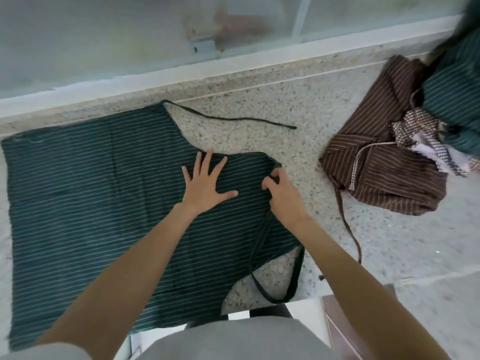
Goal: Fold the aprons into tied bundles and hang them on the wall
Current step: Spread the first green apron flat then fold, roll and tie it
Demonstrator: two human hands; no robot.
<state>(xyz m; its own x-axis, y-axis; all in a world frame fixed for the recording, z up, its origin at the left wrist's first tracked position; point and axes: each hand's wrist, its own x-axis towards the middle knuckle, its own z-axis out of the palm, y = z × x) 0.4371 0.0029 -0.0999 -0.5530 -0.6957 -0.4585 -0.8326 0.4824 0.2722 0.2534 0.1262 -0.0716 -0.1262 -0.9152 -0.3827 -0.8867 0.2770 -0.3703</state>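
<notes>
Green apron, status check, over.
Left hand flat on green apron. Right hand pinching bib corner. Apron spread, unfolded. Brown apron heaped clear.

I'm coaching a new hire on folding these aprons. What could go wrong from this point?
The neck loop hangs past the counter edge, so it may snag or drag the green apron askew during folding. The right hand pinches only the bib corner while the left hand presses flat; a hard pull could wrinkle it. The far tie trails loose and might get trapped inside the fold.
</notes>
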